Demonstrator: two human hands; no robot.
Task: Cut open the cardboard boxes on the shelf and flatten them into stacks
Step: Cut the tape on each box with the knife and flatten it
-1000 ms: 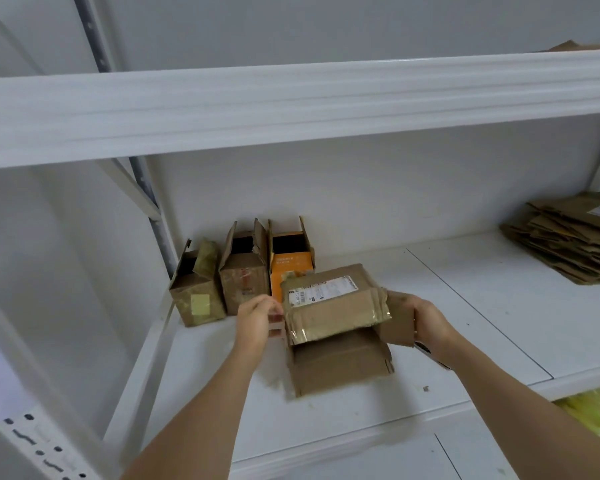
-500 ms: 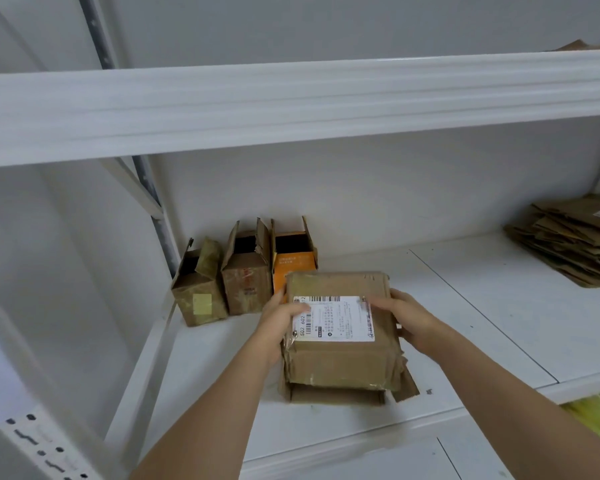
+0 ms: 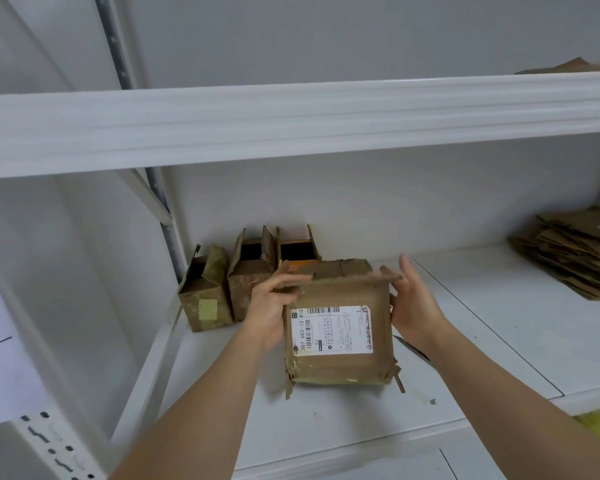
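Half a second ago the box [image 3: 338, 323] lay low on the shelf [image 3: 499, 341] under both hands, its label facing up; now it is tipped up toward the camera, bottom edge on or just above the shelf, far flaps [image 3: 343, 270] showing along the top. 1 second ago it was still bulging open, so it has been pressed nearly flat since. The left hand [image 3: 271, 306] grips the upper left corner, fingers curled over the edge. The right hand [image 3: 413, 303] lies against the right side with fingers straight and spread wide, holding nothing. This looks like the last of the flattening: the box seems ready to go to the stack [image 3: 575, 254] at far right. 3 open boxes [image 3: 246, 282] stand against the back wall, left of it, not yet flattened. A dark blade-like thing [image 3: 411, 348] lies under the right wrist; I cannot tell what it is.
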